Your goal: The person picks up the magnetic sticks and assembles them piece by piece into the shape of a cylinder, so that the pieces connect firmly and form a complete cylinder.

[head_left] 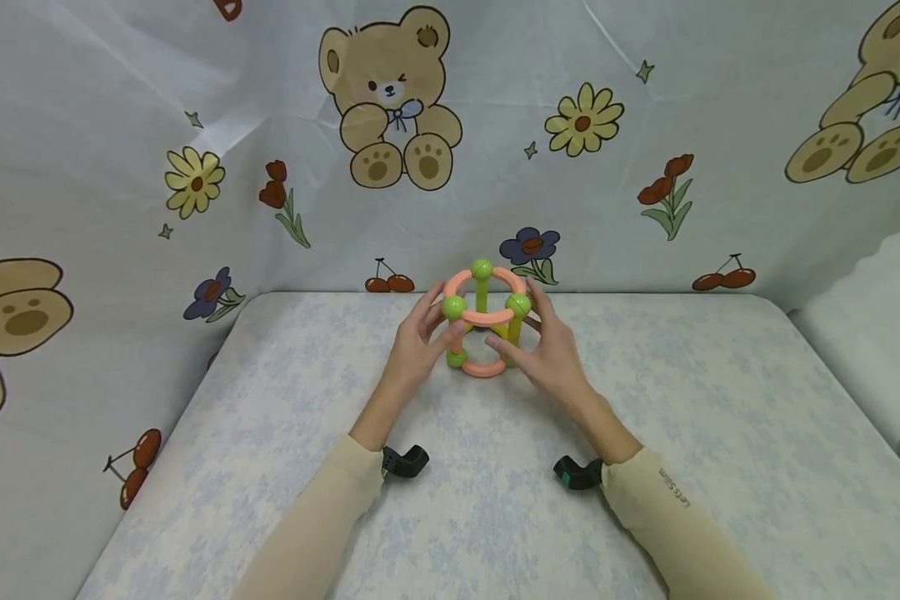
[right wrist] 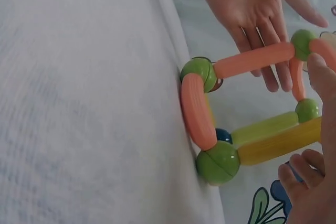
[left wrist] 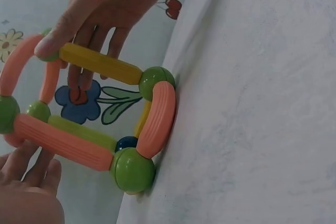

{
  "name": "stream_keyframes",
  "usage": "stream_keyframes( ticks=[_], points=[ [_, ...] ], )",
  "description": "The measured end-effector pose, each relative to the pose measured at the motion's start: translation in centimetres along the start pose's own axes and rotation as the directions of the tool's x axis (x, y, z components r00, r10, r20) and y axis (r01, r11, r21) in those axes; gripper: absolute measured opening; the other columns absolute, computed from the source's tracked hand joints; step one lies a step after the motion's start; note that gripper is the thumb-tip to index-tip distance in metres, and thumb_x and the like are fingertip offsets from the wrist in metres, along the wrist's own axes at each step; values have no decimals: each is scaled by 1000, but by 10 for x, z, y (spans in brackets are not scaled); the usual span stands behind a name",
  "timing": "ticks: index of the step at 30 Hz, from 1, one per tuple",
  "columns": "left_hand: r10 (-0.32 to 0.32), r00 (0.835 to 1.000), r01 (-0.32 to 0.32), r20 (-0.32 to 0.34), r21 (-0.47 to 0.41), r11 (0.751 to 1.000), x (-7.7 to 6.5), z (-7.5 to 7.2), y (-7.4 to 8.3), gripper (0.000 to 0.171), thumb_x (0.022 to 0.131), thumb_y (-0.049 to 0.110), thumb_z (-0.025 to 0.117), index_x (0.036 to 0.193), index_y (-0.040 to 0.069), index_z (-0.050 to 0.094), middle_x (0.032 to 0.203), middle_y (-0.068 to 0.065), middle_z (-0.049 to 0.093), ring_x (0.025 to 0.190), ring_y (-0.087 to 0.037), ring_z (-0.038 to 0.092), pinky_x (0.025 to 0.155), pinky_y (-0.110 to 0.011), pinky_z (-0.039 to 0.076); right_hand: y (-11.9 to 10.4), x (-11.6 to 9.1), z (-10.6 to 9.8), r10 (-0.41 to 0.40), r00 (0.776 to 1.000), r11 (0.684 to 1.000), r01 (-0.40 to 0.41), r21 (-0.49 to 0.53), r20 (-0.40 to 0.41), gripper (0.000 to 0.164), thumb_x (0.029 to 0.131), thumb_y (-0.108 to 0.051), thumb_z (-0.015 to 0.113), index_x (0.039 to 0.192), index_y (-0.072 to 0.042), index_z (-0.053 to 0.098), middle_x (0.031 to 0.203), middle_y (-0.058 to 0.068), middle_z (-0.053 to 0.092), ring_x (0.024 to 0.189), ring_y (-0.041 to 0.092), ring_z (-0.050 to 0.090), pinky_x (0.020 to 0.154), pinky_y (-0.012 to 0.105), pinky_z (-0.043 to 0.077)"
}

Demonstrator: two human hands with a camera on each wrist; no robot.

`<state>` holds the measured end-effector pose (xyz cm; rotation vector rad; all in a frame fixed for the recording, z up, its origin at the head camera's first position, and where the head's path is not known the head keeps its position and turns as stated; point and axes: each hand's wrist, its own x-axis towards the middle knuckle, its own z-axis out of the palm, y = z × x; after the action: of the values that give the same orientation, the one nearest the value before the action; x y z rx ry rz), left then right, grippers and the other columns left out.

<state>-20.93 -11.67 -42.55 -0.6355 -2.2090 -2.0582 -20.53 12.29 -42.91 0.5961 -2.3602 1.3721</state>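
A magnetic ball-and-rod frame (head_left: 487,318) stands upright near the table's far edge. Its upper ring has green balls (head_left: 482,268) joined by coral curved rods. The uprights are a coral rod (left wrist: 63,142), a yellow rod (left wrist: 100,64) and a light green rod (right wrist: 265,128). Low at the back a dark blue ball (right wrist: 223,135) partly shows. My left hand (head_left: 412,342) surrounds the left side with loosely spread fingers. On the other side my right hand (head_left: 555,350) is spread likewise, its thumb close to the upper ball; contact is unclear.
A pale, blue-patterned cloth covers the table (head_left: 487,517). Behind it hangs a white curtain (head_left: 495,100) printed with bears, flowers and cherries. Black wrist devices (head_left: 405,461) sit at both sleeve cuffs. A white surface (head_left: 885,333) lies beyond the table's right edge.
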Motion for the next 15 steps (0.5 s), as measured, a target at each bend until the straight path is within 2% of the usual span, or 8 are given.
stream_keyframes(
  ticks=[4, 8, 11, 15],
  points=[
    [44, 999, -44, -6, -12, 999, 0, 1, 3, 76, 103, 35, 70, 166, 25, 29, 158, -4, 55, 151, -15, 45, 128, -43, 28, -5, 1, 2, -46, 999, 999, 46, -10, -7, 105, 88, -25, 89, 169, -23, 21, 170, 3, 36, 146, 28, 51, 113, 51, 49],
    [74, 997, -74, -21, -31, 997, 0, 2, 5, 73, 104, 25, 70, 166, 22, 31, 160, -10, 52, 151, -18, 45, 127, -42, 30, -8, 2, 3, -66, 998, 998, 66, -23, -3, 106, 88, -22, 89, 170, -19, 21, 168, 7, 39, 144, 32, 53, 111, 55, 50],
    [84, 996, -85, -28, -55, 995, 0, 2, 5, 72, 104, 19, 70, 165, 19, 33, 160, -8, 52, 152, -21, 45, 127, -43, 31, -8, 1, 3, -67, 998, 997, 67, -39, -6, 106, 88, -20, 89, 169, -17, 21, 167, 9, 40, 144, 33, 53, 110, 56, 50],
    [76, 997, -77, -19, -46, 996, 0, 0, 5, 74, 102, 22, 72, 165, 21, 33, 161, -5, 51, 151, -19, 45, 126, -43, 32, -7, 1, 2, -64, 998, 997, 64, -54, -3, 106, 88, -19, 89, 169, -15, 21, 168, 11, 39, 142, 34, 54, 109, 56, 50]
  ],
)
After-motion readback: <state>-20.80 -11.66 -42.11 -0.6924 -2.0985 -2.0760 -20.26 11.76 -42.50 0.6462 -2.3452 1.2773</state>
